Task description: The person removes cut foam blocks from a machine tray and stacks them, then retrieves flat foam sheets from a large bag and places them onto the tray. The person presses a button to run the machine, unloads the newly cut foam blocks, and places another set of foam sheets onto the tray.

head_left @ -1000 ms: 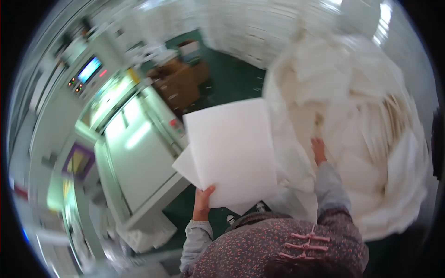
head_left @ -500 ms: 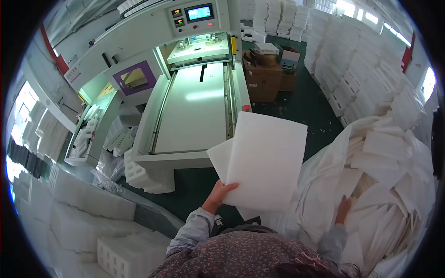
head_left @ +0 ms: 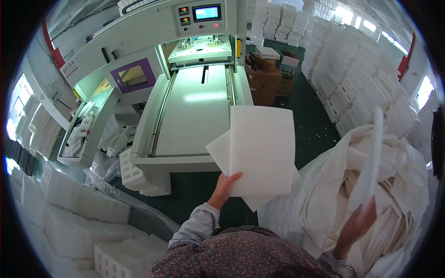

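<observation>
My left hand (head_left: 225, 189) is closed on a few overlapping white foam sheets (head_left: 263, 148), its thumb lying over the front one. A second sheet pokes out at an angle on the left and below. On the right, my right hand (head_left: 358, 227) grips the lower end of another white foam sheet (head_left: 372, 160), which stands nearly edge-on and looks slightly blurred. Below and behind that hand is a large white sack (head_left: 320, 199) filled with many loose foam sheets (head_left: 394, 222).
Ahead stands a machine with a long white bed (head_left: 192, 116) and a lit control screen (head_left: 206, 13). Cardboard boxes (head_left: 264, 81) sit to its right. Tall white foam stacks (head_left: 357, 74) line the right side; foam blocks (head_left: 83, 231) lie at lower left.
My right hand has risen from the sack's sheets, bringing up one foam sheet. The sheets in my left hand have shifted slightly left, and another corner shows beneath them.
</observation>
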`<state>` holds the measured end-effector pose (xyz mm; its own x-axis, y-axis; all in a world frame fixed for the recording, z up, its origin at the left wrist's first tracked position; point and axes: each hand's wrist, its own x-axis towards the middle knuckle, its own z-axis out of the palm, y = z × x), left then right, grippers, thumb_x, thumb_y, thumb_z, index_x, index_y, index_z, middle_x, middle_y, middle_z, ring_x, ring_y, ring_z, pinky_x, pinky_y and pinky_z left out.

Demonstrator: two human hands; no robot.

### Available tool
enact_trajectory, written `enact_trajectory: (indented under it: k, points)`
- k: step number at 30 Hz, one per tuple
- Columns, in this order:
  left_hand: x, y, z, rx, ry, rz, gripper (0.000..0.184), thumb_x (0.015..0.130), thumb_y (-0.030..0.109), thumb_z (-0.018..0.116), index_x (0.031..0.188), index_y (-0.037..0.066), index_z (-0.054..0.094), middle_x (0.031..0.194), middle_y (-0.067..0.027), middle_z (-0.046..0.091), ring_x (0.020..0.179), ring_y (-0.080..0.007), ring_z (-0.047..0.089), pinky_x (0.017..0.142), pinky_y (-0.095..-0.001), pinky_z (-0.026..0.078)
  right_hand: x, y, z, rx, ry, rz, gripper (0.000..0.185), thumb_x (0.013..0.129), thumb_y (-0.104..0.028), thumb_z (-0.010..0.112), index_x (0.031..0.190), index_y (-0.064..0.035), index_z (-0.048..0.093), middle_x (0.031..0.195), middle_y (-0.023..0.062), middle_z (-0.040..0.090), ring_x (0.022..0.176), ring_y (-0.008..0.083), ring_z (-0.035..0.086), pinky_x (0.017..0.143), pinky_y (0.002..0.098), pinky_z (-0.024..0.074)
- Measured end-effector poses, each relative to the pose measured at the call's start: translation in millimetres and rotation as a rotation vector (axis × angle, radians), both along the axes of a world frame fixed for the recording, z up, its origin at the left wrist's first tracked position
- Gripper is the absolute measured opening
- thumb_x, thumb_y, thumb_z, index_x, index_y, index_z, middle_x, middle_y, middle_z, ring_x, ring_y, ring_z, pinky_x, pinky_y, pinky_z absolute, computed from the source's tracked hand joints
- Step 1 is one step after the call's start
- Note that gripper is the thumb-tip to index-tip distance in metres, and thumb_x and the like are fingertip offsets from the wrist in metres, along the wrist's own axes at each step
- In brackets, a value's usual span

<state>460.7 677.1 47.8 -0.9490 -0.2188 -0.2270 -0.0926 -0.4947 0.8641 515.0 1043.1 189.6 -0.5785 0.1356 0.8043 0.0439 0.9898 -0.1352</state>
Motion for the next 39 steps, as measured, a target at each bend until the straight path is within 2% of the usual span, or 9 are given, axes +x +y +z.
enact_trajectory:
  k: [7, 10, 14, 17, 20, 22, 27, 32, 39]
  points:
    - [14, 45, 32, -0.11, -0.007, -0.109, 0.051, 0.075, 0.018, 0.064, 0.115, -0.008, 0.047, 0.097, -0.0191, 0.059, 0.08, -0.0225, 0.058, 0.068, -0.0287, 0.048, -35, -138, -68, 0.081, -0.202, 0.827, 0.051, 0.07, 0.003, 0.053, 0.121, 0.0013, 0.048, 0.118, 0.0175, 0.051, 0.099, 0.0319, 0.05, 0.085, 0.0395, 0.0423]
    - [20, 40, 23, -0.066, 0.01, -0.083, 0.051, 0.076, 0.019, 0.065, 0.115, -0.008, 0.048, 0.097, -0.0187, 0.059, 0.079, -0.0225, 0.059, 0.067, -0.0285, 0.049, -22, -185, -91, 0.022, -0.293, 0.797, 0.05, 0.069, 0.002, 0.054, 0.119, 0.0016, 0.049, 0.116, 0.0174, 0.052, 0.098, 0.0331, 0.05, 0.084, 0.0394, 0.0433]
    - [26, 20, 15, -0.009, 0.008, -0.069, 0.052, 0.075, 0.02, 0.066, 0.116, -0.007, 0.048, 0.098, -0.0185, 0.059, 0.08, -0.0229, 0.059, 0.068, -0.0284, 0.049, -28, -170, -74, -0.241, -0.506, 1.134, 0.048, 0.073, -0.003, 0.059, 0.12, 0.0018, 0.048, 0.124, 0.0182, 0.045, 0.104, 0.0336, 0.048, 0.088, 0.0408, 0.0424]
    - [34, -2, 13, 0.018, -0.033, -0.095, 0.055, 0.075, 0.021, 0.067, 0.118, -0.006, 0.046, 0.101, -0.0191, 0.059, 0.082, -0.0238, 0.059, 0.069, -0.0291, 0.049, -53, -132, -49, -0.283, -0.213, 0.892, 0.057, 0.076, -0.012, 0.062, 0.127, 0.0004, 0.041, 0.123, 0.0193, 0.047, 0.108, 0.0345, 0.047, 0.095, 0.0392, 0.0381]
    - [45, -15, 6, 0.022, -0.025, -0.152, 0.055, 0.076, 0.022, 0.066, 0.118, -0.006, 0.045, 0.102, -0.0198, 0.058, 0.084, -0.0244, 0.059, 0.071, -0.0299, 0.049, -86, -102, -51, -0.441, -0.246, 0.658, 0.058, 0.08, -0.017, 0.06, 0.13, 0.0028, 0.037, 0.127, 0.0196, 0.044, 0.109, 0.0329, 0.048, 0.095, 0.0386, 0.0375]
    - [45, -19, 3, 0.026, -0.001, -0.195, 0.056, 0.076, 0.024, 0.066, 0.119, -0.006, 0.044, 0.104, -0.0204, 0.058, 0.085, -0.025, 0.059, 0.072, -0.0307, 0.049, -114, -83, -89, -1.174, -0.708, 1.136, 0.057, 0.083, -0.018, 0.057, 0.132, 0.0038, 0.035, 0.128, 0.0188, 0.044, 0.11, 0.0291, 0.047, 0.094, 0.0357, 0.0369]
    - [40, -15, -8, 0.002, 0.066, -0.321, 0.062, 0.079, 0.029, 0.064, 0.124, -0.006, 0.038, 0.108, -0.0221, 0.056, 0.09, -0.0275, 0.058, 0.076, -0.033, 0.048, -94, -84, -121, -1.431, -0.985, 1.046, 0.055, 0.085, -0.018, 0.054, 0.132, 0.0037, 0.035, 0.126, 0.0182, 0.046, 0.108, 0.025, 0.048, 0.091, 0.0326, 0.0389]
    - [30, -1, -15, -0.335, 0.046, -0.169, 0.072, 0.083, 0.034, 0.06, 0.132, -0.005, 0.027, 0.121, -0.0254, 0.047, 0.102, -0.0321, 0.053, 0.085, -0.0369, 0.045, -94, -72, -104, -1.62, -1.001, 1.071, 0.056, 0.084, -0.017, 0.057, 0.132, 0.0027, 0.035, 0.123, 0.0187, 0.049, 0.104, 0.0261, 0.051, 0.088, 0.0326, 0.0408]
    - [21, -8, -5, -0.435, 0.316, -0.04, 0.08, 0.085, 0.037, 0.056, 0.138, -0.003, 0.012, 0.133, -0.0273, 0.03, 0.116, -0.0365, 0.041, 0.094, -0.0406, 0.037, -87, -68, -111, -1.472, -1.071, 1.044, 0.059, 0.081, -0.018, 0.061, 0.131, 0.0025, 0.036, 0.121, 0.019, 0.051, 0.102, 0.0281, 0.052, 0.088, 0.0331, 0.0414]
